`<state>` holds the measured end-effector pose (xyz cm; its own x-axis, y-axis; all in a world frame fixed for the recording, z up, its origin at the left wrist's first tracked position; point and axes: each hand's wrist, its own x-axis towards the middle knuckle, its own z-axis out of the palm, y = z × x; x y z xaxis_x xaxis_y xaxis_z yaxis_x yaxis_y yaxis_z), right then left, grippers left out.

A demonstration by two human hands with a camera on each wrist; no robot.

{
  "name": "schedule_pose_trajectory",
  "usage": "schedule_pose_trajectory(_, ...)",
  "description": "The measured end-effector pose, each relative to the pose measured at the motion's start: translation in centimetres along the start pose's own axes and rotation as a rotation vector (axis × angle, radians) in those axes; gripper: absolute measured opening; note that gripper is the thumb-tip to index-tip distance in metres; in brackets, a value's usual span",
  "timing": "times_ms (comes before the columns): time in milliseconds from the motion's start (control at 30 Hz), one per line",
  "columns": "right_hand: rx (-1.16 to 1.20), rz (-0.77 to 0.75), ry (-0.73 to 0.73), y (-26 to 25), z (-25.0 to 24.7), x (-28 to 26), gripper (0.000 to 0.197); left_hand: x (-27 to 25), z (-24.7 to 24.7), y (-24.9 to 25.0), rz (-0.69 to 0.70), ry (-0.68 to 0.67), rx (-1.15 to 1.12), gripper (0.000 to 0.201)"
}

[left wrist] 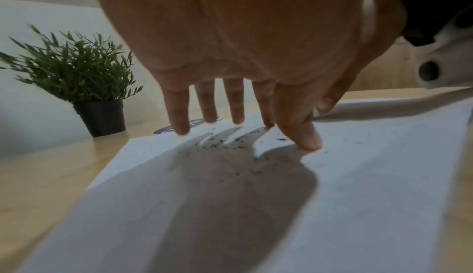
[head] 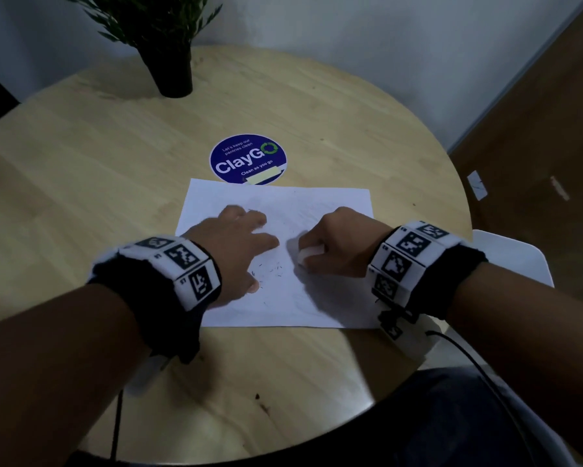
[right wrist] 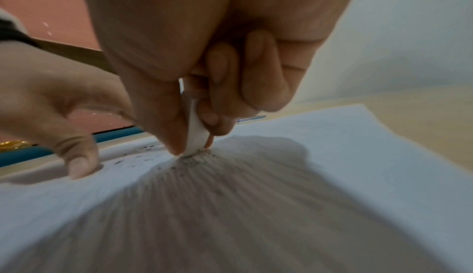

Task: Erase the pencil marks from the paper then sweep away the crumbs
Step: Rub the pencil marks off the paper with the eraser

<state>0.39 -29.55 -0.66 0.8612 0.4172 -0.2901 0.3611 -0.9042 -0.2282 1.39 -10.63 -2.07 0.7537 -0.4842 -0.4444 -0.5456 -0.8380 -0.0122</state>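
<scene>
Head view: right hand [head: 342, 242] pinching eraser [head: 308, 253], left hand [head: 231, 246] flat on paper [head: 333, 203]

The head camera looks forward and down from above the round wooden table [head: 81, 183], taking in both forearms and the whole sheet of paper [head: 333, 203]. Each wrist camera sits low and close beneath its palm, facing along the fingers across the paper's surface. All three views share the paper and its dark eraser crumbs [left wrist: 230, 146].
</scene>
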Motion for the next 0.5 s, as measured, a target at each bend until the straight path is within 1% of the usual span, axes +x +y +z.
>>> schedule_pose_trajectory(33, 0.005, 0.008, -0.01, -0.1, -0.2, 0.3, 0.017, -0.2, 0.2, -0.1, -0.004, -0.017, -0.05, 0.079)
schedule_pose_trajectory(100, 0.024, 0.02, -0.013, -0.3, -0.3, 0.5, 0.019, -0.5, 0.5, -0.3, -0.015, -0.054, -0.111, 0.091)
schedule_pose_trajectory(167, 0.01, -0.018, -0.017, -1.0, 0.1, 0.3, 0.019, -0.7, 0.7, -0.2, -0.014, -0.068, -0.074, 0.099)
schedule_pose_trajectory(233, -0.042, -0.096, -0.089, -1.9, 0.6, -0.3, 0.019, -0.7, 0.6, 0.0, -0.012, -0.064, -0.043, 0.099)
schedule_pose_trajectory(267, -0.057, -0.108, -0.114, -1.9, 0.5, -0.4, 0.018, -0.8, 0.5, 0.2, -0.011, -0.063, -0.044, 0.099)
schedule_pose_trajectory(300, -0.056, -0.085, -0.112, -1.5, 0.2, -0.2, 0.017, -0.8, 0.6, 0.2, -0.011, -0.065, -0.051, 0.099)
schedule_pose_trajectory(400, -0.006, 0.022, -0.001, 0.5, -0.6, 0.2, 0.013, -0.7, 0.8, 0.0, 0.0, -0.062, -0.071, 0.099)
schedule_pose_trajectory(433, 0.011, 0.028, 0.007, 0.3, -0.5, -0.2, 0.015, -0.6, 0.8, -0.1, 0.005, -0.063, -0.071, 0.099)
schedule_pose_trajectory(500, 0.006, -0.058, -0.072, -1.5, 0.4, -1.3, 0.024, -0.5, 0.8, -0.4, 0.015, -0.074, -0.064, 0.099)
